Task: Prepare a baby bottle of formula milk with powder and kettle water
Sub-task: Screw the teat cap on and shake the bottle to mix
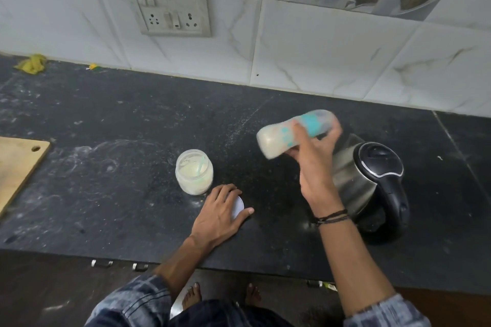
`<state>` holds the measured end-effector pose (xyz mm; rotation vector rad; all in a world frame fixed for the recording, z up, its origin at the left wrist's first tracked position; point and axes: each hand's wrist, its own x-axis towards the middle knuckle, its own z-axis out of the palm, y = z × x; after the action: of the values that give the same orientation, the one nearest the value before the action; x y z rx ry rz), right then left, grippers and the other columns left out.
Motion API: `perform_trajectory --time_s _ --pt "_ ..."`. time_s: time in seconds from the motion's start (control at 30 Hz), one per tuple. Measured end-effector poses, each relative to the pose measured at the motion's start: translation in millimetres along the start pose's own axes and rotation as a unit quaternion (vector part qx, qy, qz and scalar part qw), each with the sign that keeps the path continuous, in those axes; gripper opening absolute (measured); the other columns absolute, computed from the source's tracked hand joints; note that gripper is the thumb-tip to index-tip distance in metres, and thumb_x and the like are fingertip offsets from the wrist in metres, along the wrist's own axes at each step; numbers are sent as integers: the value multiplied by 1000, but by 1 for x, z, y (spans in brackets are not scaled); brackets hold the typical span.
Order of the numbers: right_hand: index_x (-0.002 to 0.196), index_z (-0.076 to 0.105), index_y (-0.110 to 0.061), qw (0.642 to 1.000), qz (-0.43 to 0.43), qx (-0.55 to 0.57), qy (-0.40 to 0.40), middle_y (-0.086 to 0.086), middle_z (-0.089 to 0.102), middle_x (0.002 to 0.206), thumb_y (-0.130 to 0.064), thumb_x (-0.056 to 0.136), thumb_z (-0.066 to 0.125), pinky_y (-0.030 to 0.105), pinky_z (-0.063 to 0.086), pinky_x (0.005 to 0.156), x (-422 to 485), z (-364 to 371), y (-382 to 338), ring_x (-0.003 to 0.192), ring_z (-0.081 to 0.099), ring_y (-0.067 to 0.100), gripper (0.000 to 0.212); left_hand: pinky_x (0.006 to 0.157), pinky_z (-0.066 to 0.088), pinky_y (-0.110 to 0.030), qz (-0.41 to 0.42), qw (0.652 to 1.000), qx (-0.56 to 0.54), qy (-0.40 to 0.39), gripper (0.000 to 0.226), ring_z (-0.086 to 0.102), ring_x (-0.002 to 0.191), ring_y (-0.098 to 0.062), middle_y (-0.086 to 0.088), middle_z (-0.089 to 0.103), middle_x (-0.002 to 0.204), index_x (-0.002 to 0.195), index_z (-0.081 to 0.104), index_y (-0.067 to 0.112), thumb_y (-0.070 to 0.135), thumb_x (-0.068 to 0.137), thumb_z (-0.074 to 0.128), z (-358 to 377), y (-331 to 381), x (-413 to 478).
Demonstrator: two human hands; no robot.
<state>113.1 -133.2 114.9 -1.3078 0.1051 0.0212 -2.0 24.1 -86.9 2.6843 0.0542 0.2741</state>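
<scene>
You have one baby bottle [272, 141], one open jar [194, 180] of powder with one scoop [199, 166] in it, one white lid [238, 207], one kettle [372, 175], one wooden board [18, 164], one yellow cloth [32, 63] and one switch plate [172, 5] with two sockets [152, 18]; two hands show, your left hand [220, 214] and right hand [314, 164]
</scene>
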Motion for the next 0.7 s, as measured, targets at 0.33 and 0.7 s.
perform_trajectory --time_s 0.33,0.7 --pt "137 37 -29 999 -6 -32 -17 3 65 117 -8 92 73 37 63 73 -1 -1 -8 102 72 16 61 110 43 -38 -3 1000 -1 -1 66 48 127 -20 0 58 134 131 63 15 69 99 42 -1 2 0" --pt "144 31 -21 999 -6 40 36 6 62 124 -13 94 71 32 60 70 2 2 -3 108 71 19 65 111 39 -33 -1 1000 -6 8 66 49 125 -19 0 59 132 130 64 15 69 100 41 -4 3 -1"
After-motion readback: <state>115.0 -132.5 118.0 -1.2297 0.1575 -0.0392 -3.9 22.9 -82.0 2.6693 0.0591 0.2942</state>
